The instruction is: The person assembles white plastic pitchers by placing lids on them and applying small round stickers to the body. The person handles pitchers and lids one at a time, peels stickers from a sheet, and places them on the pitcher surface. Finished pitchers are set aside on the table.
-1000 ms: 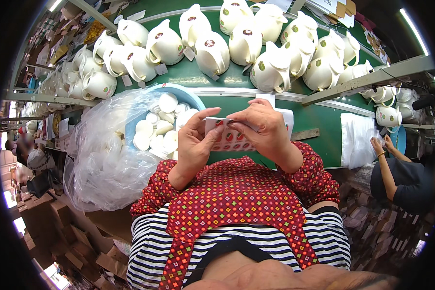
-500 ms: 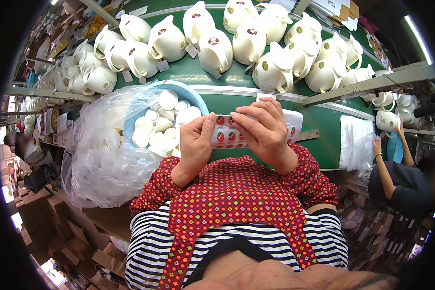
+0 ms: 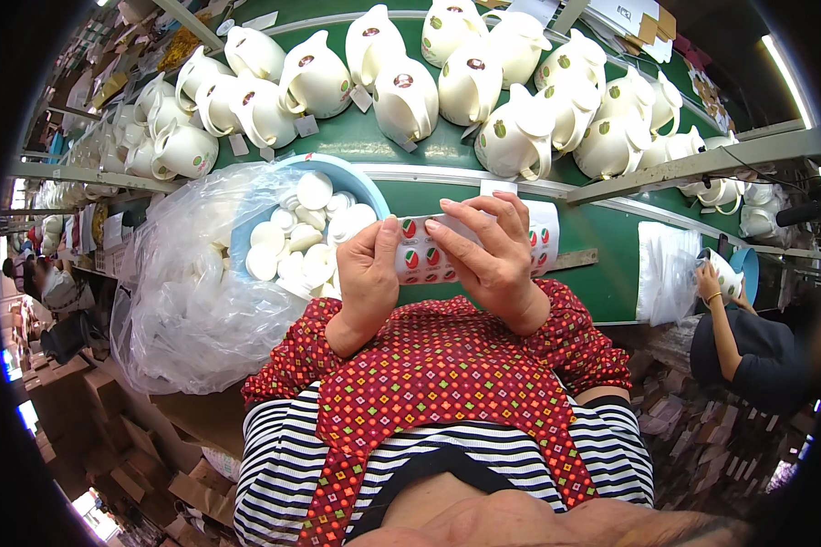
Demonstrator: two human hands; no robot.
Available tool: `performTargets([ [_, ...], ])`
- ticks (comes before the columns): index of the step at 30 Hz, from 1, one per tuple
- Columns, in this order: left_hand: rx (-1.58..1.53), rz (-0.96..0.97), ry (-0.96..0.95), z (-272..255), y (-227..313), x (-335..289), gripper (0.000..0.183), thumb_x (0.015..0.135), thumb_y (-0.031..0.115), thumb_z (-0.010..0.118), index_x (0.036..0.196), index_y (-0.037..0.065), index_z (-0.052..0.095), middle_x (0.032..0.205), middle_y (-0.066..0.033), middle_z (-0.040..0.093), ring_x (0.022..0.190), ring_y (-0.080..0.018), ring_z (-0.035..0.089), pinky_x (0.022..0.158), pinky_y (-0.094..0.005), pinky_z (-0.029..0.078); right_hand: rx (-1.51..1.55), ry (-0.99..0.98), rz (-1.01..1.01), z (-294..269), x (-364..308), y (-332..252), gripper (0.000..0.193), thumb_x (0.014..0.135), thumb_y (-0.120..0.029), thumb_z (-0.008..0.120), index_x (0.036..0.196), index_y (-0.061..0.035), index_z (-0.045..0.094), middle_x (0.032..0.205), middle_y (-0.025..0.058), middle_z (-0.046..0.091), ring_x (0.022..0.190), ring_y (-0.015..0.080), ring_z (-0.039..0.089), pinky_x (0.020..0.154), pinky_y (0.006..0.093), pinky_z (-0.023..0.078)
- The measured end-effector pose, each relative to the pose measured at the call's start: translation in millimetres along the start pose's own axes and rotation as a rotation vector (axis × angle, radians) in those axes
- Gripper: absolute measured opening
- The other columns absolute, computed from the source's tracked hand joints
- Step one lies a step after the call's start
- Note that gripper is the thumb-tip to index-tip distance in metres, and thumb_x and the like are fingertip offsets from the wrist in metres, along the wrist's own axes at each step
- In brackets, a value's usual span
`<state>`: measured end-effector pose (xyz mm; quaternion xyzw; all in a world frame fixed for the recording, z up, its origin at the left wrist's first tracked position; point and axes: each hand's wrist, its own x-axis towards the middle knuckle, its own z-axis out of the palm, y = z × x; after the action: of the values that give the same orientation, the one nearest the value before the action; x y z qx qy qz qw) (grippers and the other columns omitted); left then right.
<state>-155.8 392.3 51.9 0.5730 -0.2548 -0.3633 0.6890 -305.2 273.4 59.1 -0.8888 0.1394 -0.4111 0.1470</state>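
Observation:
A white sheet of round red-and-green stickers (image 3: 420,273) stretches between my hands, in front of my patterned apron. My left hand (image 3: 365,278) pinches its left end, thumb on top. Bent over the sheet, my right hand (image 3: 494,263) has its thumb and fingertips close to the upper stickers; the sheet's right part shows beyond that hand. Whether a loose sticker is between the right fingertips I cannot make out. Left of my hands stands a light blue tub (image 3: 371,185) of round white lids (image 3: 315,191), partly covered by a clear plastic bag (image 3: 187,283).
Several cream pitchers (image 3: 406,96) stand on the green conveyor (image 3: 374,146) ahead. A metal strip (image 3: 575,259) lies right of the sheet, near white plastic sleeves (image 3: 659,273). At far right a co-worker (image 3: 743,351) handles a pitcher (image 3: 724,276). A metal rail (image 3: 693,164) crosses above.
My right hand has shifted slightly left along the sheet, and the sheet tilts up more at its right end. The co-worker's pitcher has been lowered and tipped.

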Motion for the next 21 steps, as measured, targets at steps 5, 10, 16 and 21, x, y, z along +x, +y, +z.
performTargets([
  [5, 0.039, 0.052, -0.036, -6.2, -2.7, 3.8, 0.036, 0.112, 0.022, 0.054, 0.099, -0.005, 0.073, 0.082, -0.0008, 0.071, 0.071, -0.0034, 0.059, 0.06, -0.0211, 0.049, -0.014, 0.025, 0.18, 4.8, 4.5, -10.4, 0.04, 0.083, -0.019, 0.081, 0.122, -0.0124, 0.077, 0.13, 0.0081, 0.067, 0.117, 0.0297, 0.059, 0.109, 0.0517, 0.036],
  [10, -0.055, 0.089, -0.05, 0.7, -5.3, 0.1, 0.033, 0.112, 0.022, 0.054, 0.11, -0.004, 0.073, 0.094, -0.0036, 0.075, 0.083, -0.007, 0.065, 0.073, -0.022, 0.053, 0.011, -0.003, 0.254, 3.7, 10.3, -11.5, 0.04, 0.081, -0.016, 0.085, 0.121, -0.0094, 0.077, 0.121, 0.0094, 0.066, 0.118, 0.031, 0.057, 0.103, 0.0431, 0.044],
  [16, -0.006, 0.185, -0.066, 2.1, -8.3, 6.2, 0.03, 0.112, 0.02, 0.052, 0.112, -0.003, 0.072, 0.098, -0.0046, 0.074, 0.088, -0.0075, 0.065, 0.079, -0.0235, 0.053, 0.45, 0.037, 0.478, 8.5, 14.8, -9.0, 0.029, 0.084, -0.007, 0.083, 0.112, -0.0058, 0.079, 0.117, 0.0105, 0.072, 0.11, 0.0253, 0.065, 0.096, 0.037, 0.051],
  [21, -0.132, 0.062, -0.122, 1.1, -1.2, 1.7, 0.027, 0.112, 0.017, 0.052, 0.111, -0.002, 0.072, 0.099, -0.0044, 0.074, 0.088, -0.0078, 0.066, 0.079, -0.0233, 0.054, 0.375, 0.106, 0.342, 8.5, 14.5, -3.4, 0.027, 0.078, -0.004, 0.086, 0.105, -0.0051, 0.081, 0.105, 0.0072, 0.077, 0.1, 0.0227, 0.066, 0.092, 0.0356, 0.051],
])
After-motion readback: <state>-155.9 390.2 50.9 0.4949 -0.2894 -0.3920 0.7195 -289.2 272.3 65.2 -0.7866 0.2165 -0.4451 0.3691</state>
